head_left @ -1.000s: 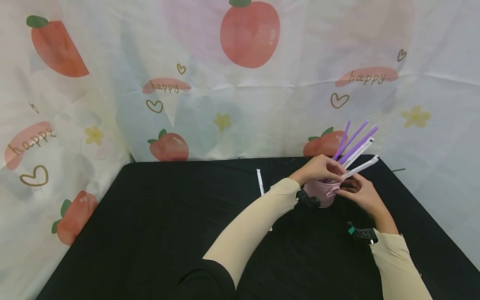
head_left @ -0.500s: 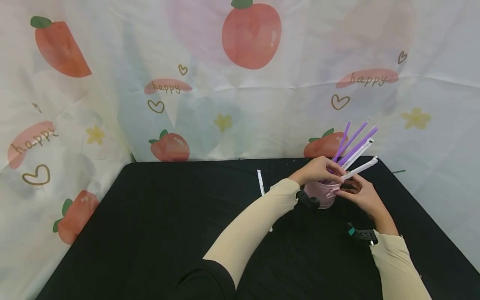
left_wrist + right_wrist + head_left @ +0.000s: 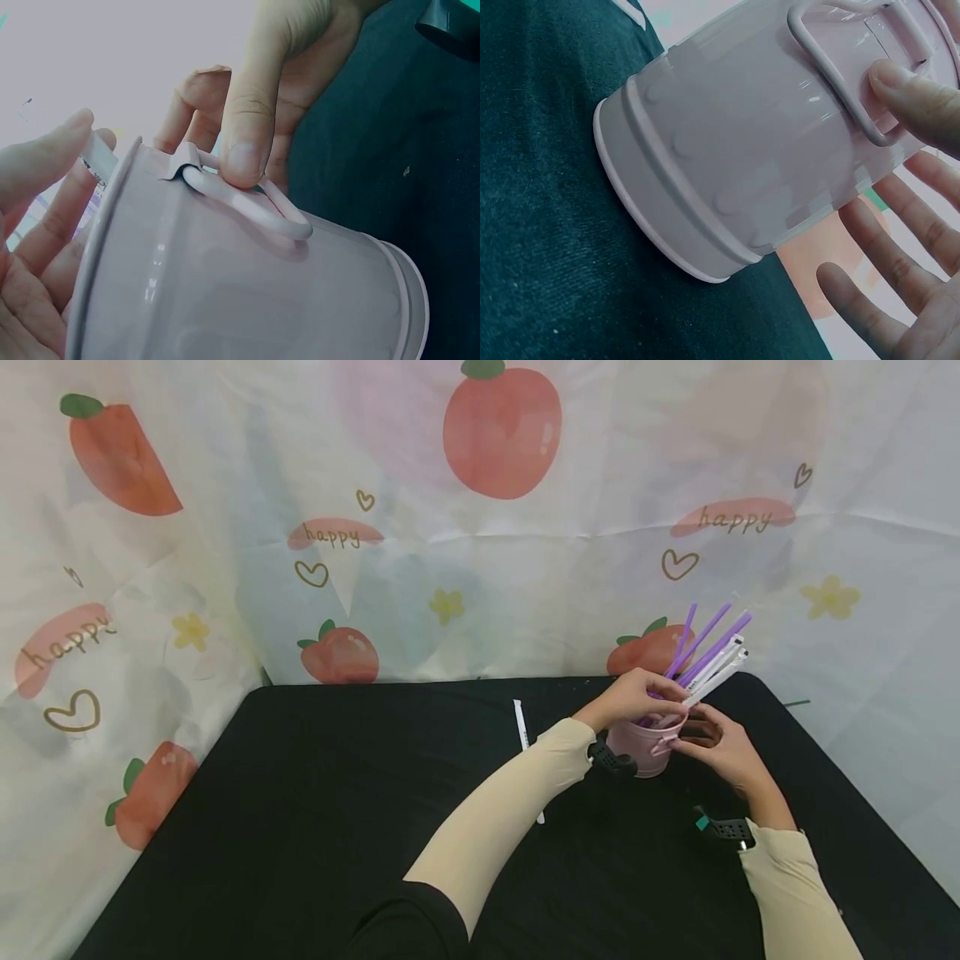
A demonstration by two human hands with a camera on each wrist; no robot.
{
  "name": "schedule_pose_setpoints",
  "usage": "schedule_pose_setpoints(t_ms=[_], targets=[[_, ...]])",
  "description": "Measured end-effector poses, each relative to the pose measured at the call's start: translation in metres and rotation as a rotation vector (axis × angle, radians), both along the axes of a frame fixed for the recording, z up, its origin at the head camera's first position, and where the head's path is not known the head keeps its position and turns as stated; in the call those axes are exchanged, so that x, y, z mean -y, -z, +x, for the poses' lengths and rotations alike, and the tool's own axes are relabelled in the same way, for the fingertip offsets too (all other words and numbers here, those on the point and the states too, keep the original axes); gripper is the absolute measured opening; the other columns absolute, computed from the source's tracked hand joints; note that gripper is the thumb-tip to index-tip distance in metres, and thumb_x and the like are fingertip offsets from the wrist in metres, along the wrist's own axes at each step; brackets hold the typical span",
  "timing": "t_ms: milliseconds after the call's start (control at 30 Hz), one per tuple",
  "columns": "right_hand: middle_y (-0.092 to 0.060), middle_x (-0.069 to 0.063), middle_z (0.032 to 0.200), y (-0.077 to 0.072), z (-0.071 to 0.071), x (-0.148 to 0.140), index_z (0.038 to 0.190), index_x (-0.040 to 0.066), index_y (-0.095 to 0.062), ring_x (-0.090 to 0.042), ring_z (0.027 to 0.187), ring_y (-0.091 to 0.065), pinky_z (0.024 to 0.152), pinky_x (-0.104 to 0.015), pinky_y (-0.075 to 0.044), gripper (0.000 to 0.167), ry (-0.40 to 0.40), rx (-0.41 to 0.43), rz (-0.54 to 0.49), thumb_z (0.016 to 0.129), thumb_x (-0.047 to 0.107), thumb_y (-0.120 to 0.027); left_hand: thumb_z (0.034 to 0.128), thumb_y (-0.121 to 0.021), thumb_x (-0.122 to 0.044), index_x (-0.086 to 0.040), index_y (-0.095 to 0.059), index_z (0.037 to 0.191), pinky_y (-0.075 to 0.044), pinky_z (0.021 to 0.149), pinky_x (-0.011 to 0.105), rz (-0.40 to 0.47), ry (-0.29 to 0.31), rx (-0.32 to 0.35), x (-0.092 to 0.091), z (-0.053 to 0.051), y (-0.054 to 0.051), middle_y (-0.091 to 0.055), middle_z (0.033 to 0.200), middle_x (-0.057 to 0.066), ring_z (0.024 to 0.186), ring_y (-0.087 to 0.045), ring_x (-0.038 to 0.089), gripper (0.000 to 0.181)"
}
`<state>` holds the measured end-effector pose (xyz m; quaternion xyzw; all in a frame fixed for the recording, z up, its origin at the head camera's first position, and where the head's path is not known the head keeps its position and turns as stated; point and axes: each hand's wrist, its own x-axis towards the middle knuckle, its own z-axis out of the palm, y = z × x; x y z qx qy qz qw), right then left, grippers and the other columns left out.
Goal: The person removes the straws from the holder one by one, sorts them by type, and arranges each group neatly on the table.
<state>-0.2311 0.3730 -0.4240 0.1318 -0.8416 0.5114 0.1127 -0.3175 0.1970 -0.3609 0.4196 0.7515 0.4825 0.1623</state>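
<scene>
A small pink bucket (image 3: 636, 750) stands at the right of the table, holding several purple straws (image 3: 703, 643) and white paper-wrapped straws. Over its rim, my left hand (image 3: 639, 695) pinches one white wrapped straw (image 3: 720, 677) that slants up to the right. The left wrist view shows that straw (image 3: 99, 159) between thumb and fingers at the rim. My right hand (image 3: 723, 752) holds the bucket from the right. In the right wrist view its thumb (image 3: 915, 101) presses on the wire handle (image 3: 832, 71), with the fingers behind the bucket wall. The straws' lower ends are hidden.
Another white wrapped straw (image 3: 521, 722) lies on the black tablecloth (image 3: 337, 793), partly covered by my left forearm. A fruit-patterned curtain (image 3: 420, 560) hangs behind the table and along its left side.
The pinched straw now stands steeper and closer to the other straws, its top end further left. My left hand has shifted slightly. The right hand and bucket stay in place.
</scene>
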Motion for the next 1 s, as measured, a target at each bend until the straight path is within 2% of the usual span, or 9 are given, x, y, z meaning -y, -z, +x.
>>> schedule_pose_setpoints(t_ms=[133, 367, 567, 767, 900, 1000], targets=[[-0.051, 0.025, 0.109, -0.0002, -0.0010, -0.0002, 0.129, 0.020, -0.046, 0.014, 0.094, -0.054, 0.075, -0.005, -0.048, 0.050, -0.002, -0.005, -0.006, 0.087, 0.002, -0.064, 0.0879, -0.066, -0.015, -0.005, -0.068, 0.113, -0.053, 0.067, 0.012, 0.028, -0.045, 0.033, -0.0009, 0.0009, 0.0005, -0.071, 0.107, 0.009, 0.076, -0.063, 0.001, 0.027], [-0.053, 0.019, 0.110, 0.0006, -0.0013, -0.0010, 0.132, 0.011, -0.046, 0.014, 0.094, -0.055, 0.075, -0.006, -0.049, 0.051, 0.000, -0.009, -0.014, 0.085, 0.001, -0.066, 0.0854, -0.069, -0.018, -0.008, -0.070, 0.110, -0.054, 0.065, 0.014, 0.101, -0.160, 0.086, -0.0017, 0.0039, 0.0031, -0.072, 0.105, 0.005, 0.071, -0.065, 0.000, 0.027], [-0.054, 0.019, 0.110, -0.0020, -0.0023, -0.0023, 0.131, 0.014, -0.047, 0.013, 0.094, -0.056, 0.075, -0.005, -0.049, 0.052, -0.004, -0.018, -0.031, 0.085, -0.001, -0.065, 0.0841, -0.070, -0.018, -0.009, -0.070, 0.110, -0.056, 0.068, 0.018, 0.156, -0.208, 0.075, -0.0035, 0.0026, 0.0027, -0.073, 0.104, 0.004, 0.076, -0.066, 0.000, 0.028], [-0.054, 0.016, 0.111, -0.0033, -0.0013, -0.0020, 0.131, 0.012, -0.046, 0.014, 0.095, -0.054, 0.076, -0.004, -0.048, 0.052, 0.002, -0.017, -0.031, 0.085, -0.001, -0.066, 0.0828, -0.071, -0.018, -0.009, -0.071, 0.109, -0.053, 0.066, 0.012, 0.193, -0.251, 0.057, -0.0036, 0.0022, 0.0033, -0.073, 0.102, 0.004, 0.082, -0.064, -0.003, 0.028], [-0.054, 0.019, 0.110, -0.0016, -0.0011, -0.0020, 0.133, 0.007, -0.045, 0.014, 0.095, -0.055, 0.076, -0.005, -0.048, 0.054, 0.001, -0.010, -0.041, 0.084, -0.003, -0.066, 0.0820, -0.071, -0.014, -0.006, -0.071, 0.108, -0.054, 0.067, 0.014, 0.251, -0.268, 0.112, -0.0042, 0.0019, 0.0056, -0.073, 0.102, 0.009, 0.081, -0.068, 0.002, 0.027], [-0.055, 0.021, 0.109, -0.0003, -0.0010, -0.0018, 0.132, 0.003, -0.045, 0.014, 0.094, -0.055, 0.075, -0.005, -0.048, 0.055, -0.003, -0.012, -0.049, 0.083, -0.005, -0.066, 0.0827, -0.070, -0.010, -0.002, -0.069, 0.110, -0.056, 0.071, 0.019, 0.310, -0.253, 0.173, -0.0038, 0.0017, 0.0070, -0.072, 0.103, 0.014, 0.082, -0.071, 0.011, 0.028]])
